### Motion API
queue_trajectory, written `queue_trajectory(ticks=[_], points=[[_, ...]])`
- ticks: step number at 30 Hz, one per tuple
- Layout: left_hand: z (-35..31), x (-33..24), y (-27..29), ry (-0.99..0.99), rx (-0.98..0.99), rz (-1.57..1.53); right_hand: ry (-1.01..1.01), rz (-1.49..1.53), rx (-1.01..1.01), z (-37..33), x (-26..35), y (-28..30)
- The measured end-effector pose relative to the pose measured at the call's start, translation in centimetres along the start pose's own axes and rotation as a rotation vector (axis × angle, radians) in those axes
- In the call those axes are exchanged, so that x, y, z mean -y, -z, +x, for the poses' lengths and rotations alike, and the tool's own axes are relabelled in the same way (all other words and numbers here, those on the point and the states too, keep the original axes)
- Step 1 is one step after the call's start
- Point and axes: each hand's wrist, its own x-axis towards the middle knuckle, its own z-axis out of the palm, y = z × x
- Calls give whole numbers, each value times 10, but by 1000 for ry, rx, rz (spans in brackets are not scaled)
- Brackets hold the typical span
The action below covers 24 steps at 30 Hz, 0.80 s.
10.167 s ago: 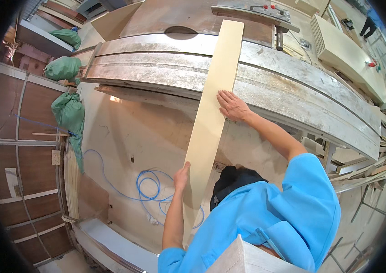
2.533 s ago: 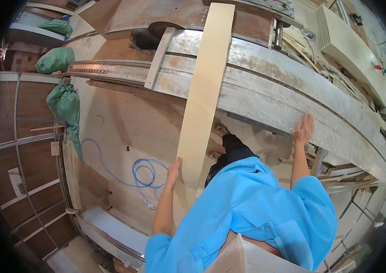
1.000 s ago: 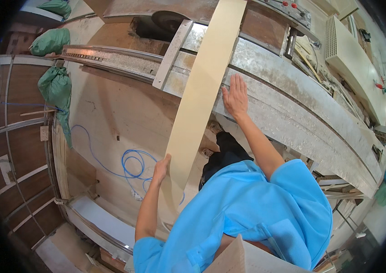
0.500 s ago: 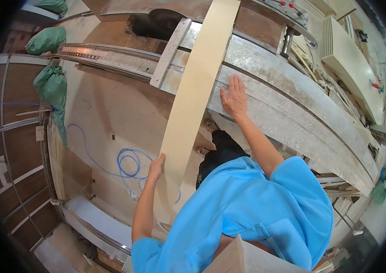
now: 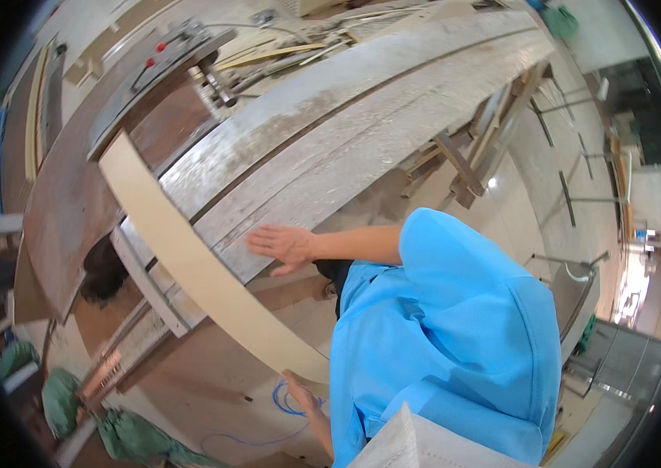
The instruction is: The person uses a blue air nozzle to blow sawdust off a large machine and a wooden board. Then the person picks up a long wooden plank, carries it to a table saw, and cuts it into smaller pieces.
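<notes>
A long cream-coloured board (image 5: 190,257) lies across the metal saw table (image 5: 307,148), its near end hanging past the table's edge toward my body. My left hand (image 5: 304,392) grips the long edge near that end; part of its fingers is hidden by the board. Palm down, my right hand (image 5: 282,246) is at the table's near edge, right of the board, fingers stretched out and holding nothing. Whether it presses on the metal, I cannot tell. A flat metal bar (image 5: 149,281) stands alongside the board's left side.
A sliding rail (image 5: 116,359) runs off at lower left beside green sacks (image 5: 61,402). Coiled blue hose (image 5: 288,398) lies on the floor. Behind the table are a fence with red knobs (image 5: 160,48) and wood scraps (image 5: 284,54). Timber offcuts (image 5: 463,168) lean under the table's right end.
The view has swung round to the right, so the table and board appear turned. Both hands keep their places, the left on the board and the right flat at the table.
</notes>
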Motion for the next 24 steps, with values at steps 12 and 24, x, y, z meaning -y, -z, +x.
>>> queue_trajectory(ticks=[12, 24], points=[[4, 56, -16, -154, 28, 79, -126, -135, -91, -55, -57, 50], [-85, 55, -93, -135, -162, 256, -496, -283, -457, 1, -243, 149]])
